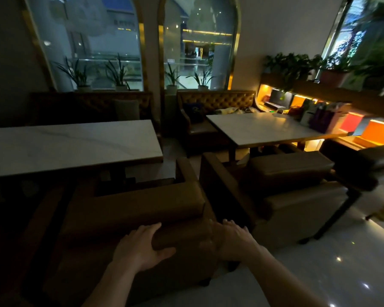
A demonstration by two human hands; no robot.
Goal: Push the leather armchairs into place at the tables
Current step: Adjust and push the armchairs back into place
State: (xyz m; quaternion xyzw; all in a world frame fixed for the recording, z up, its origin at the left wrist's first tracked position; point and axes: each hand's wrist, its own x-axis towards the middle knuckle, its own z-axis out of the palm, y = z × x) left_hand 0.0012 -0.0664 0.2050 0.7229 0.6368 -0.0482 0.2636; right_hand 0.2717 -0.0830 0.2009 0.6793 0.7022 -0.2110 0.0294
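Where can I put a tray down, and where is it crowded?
The left table shows bare marble along its whole top. The right table is bare near the tufted sofa; its far right end by the gift bags is crowded. Between the two armchairs the gap is narrow. Both hands are on the near chair's back.
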